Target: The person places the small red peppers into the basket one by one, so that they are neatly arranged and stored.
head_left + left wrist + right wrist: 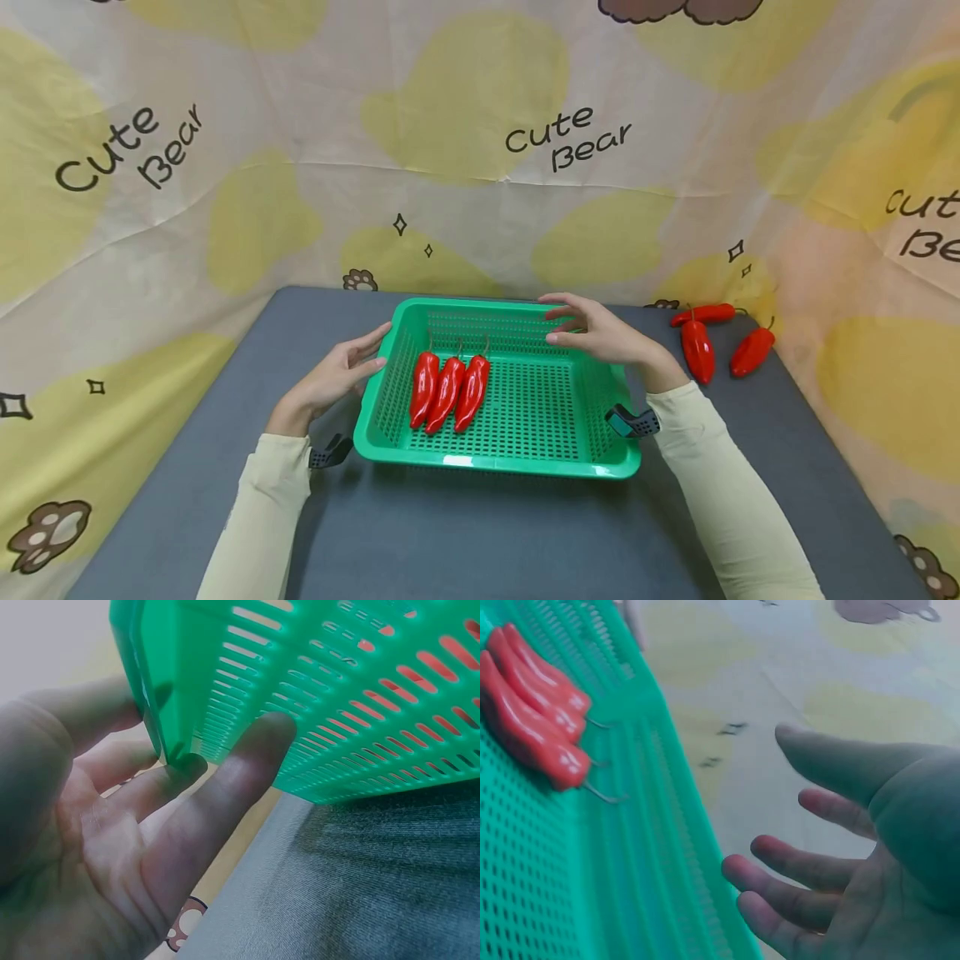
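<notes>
Green basket (487, 464) is in front of me, over the middle of the desk (480, 533). Inside its left half, three glossy red peppers (448, 396) lie side by side, stems pointing away from me. My left hand (330, 379) has its grip on the left rim, pinched between thumb and fingers. My right hand (596, 333) hovers by the far right corner, grip wide, holding nothing. Beyond it, three more peppers (699, 352) lie near the printed cloth (450, 192).

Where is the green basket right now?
In the head view, the green basket is below center, between the left hand at its left rim and the right hand near its far right corner; three loose red peppers lie farther right.
</notes>
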Available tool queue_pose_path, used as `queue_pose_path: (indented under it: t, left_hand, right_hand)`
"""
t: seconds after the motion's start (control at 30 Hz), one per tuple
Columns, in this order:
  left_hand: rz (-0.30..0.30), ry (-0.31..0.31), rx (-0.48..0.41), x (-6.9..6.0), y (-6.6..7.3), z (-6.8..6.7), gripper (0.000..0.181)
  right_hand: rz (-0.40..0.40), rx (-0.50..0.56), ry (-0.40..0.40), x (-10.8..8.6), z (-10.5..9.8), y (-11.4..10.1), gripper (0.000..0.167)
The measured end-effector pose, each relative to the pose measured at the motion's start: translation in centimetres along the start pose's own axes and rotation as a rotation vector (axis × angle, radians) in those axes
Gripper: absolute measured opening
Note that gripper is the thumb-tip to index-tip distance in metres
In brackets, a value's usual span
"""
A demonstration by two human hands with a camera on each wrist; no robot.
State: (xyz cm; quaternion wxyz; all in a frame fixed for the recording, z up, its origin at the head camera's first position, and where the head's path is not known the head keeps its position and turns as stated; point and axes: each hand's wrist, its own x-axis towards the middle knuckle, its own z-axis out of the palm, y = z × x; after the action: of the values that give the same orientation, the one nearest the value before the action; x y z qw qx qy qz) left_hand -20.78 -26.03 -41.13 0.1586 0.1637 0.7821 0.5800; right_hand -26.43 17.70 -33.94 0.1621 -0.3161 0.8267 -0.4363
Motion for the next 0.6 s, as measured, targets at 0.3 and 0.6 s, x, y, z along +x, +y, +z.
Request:
queue_pose_path:
  t: [0.3, 0.6]
  left_hand:
    - [-0.011, 0.019, -0.007, -0.3, 0.1, 0.1, 0.068]
    - [-0.003, 0.006, -0.017, -0.1, 0.0, 0.1, 0.068]
  right_hand:
    - [-0.003, -0.038, 0.17, -4.1, -3.7, 0.5, 0.051]
    - [0.154, -0.127, 0.261, -7.0, -6.6, 4.4, 0.051]
